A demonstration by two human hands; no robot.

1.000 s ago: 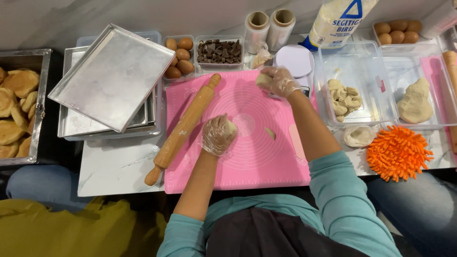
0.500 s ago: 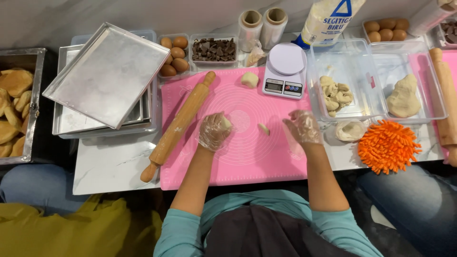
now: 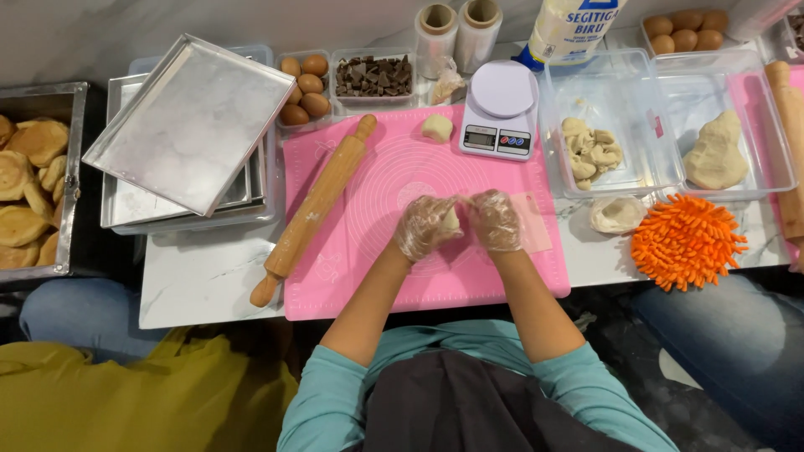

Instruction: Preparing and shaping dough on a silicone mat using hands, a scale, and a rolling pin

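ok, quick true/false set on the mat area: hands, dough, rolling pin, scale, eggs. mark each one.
1. Both hands wear clear plastic gloves and meet around a small dough piece. True.
2. The rolling pin lies on the right half of the pink mat. False: it lies across the mat's left edge.
3. A dough ball sits on the mat left of the kitchen scale. True.
4. The scale's platter carries a dough ball. False: the platter is bare.
5. The eggs are white. False: they are brown.
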